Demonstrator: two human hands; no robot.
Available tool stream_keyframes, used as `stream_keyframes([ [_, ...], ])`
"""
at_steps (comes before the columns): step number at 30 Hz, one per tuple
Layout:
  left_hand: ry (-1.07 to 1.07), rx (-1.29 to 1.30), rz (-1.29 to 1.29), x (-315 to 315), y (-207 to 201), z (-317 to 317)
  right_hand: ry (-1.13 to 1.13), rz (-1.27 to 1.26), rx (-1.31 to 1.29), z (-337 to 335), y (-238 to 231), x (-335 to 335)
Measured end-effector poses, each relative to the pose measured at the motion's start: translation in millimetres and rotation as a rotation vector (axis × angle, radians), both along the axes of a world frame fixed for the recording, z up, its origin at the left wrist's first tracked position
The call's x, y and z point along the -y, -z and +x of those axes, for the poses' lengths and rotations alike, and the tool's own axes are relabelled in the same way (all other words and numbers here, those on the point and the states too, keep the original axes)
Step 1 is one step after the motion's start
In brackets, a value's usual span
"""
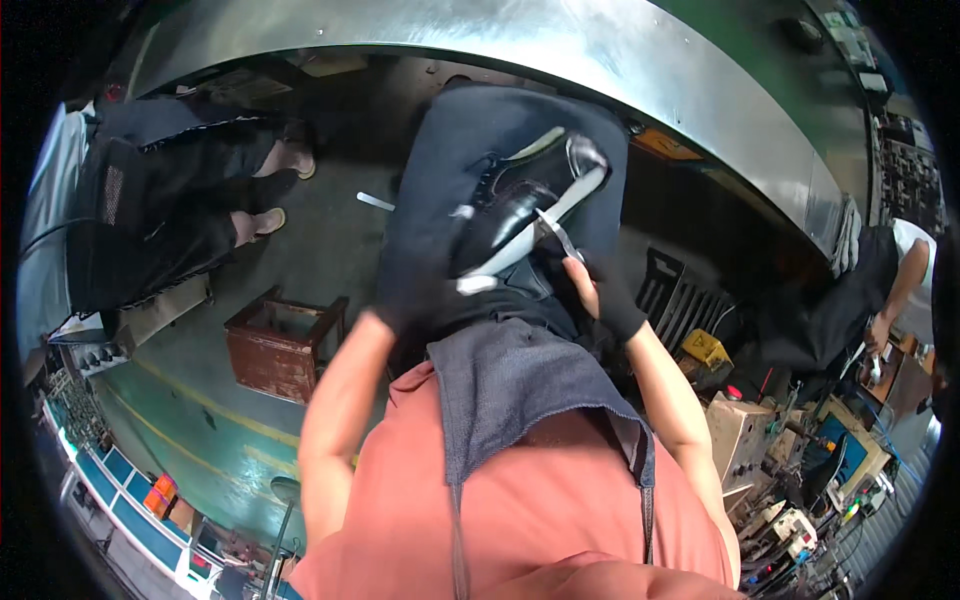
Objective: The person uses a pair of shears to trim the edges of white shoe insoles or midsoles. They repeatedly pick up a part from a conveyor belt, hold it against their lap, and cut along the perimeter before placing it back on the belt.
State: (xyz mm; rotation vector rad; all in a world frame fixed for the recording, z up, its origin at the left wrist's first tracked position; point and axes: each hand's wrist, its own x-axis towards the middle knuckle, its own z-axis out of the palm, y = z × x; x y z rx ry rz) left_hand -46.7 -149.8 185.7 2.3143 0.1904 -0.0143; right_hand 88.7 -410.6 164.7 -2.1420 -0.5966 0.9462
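Note:
A black shoe [512, 215] with a glossy upper and a pale sole edge [520, 244] rests on the dark apron [430, 150] over my lap. My right hand [604, 300], in a black glove that leaves the thumb bare, grips a thin metal blade-like tool [562, 236]. Its narrow tip lies against or just over the shoe's side; I cannot tell which. Close to the shoe's lower left end is my left hand [418, 296], also in dark cloth and smeared by motion. Its fingers do not show clearly against the apron.
A long metal-faced bench [480, 28] crosses ahead of me. A small worn wooden stool [270, 350] stands on the floor at left, near another person's legs [200, 200]. At right are a yellow object [706, 348], machinery [790, 530] and another person's hand [878, 335].

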Motion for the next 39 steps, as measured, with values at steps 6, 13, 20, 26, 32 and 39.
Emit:
stream_keyframes([
  [6, -0.255, 0.185, -0.45, -54, -90, 49, 0.124, 0.016, -0.135, -13, -36, 38],
  [13, -0.403, 0.095, -0.368, 57, 63, 70, 0.224, 0.007, -0.15, -12, -43, 32],
  [20, -0.17, 0.045, -0.587, 47, 59, 53, -0.46, -0.158, 0.069, 74, -67, -11],
  [26, -0.264, 0.149, -0.497, 73, 86, 42, -0.692, -0.389, 0.743, 55, -84, -56],
  [32, -0.203, 0.147, -0.641, 59, 64, 55, -0.937, 0.149, 0.964, 128, -5, -43],
  [39, -0.36, 0.263, -0.62, 61, 116, 85, -0.749, -0.258, -0.052, 131, -49, -66],
])
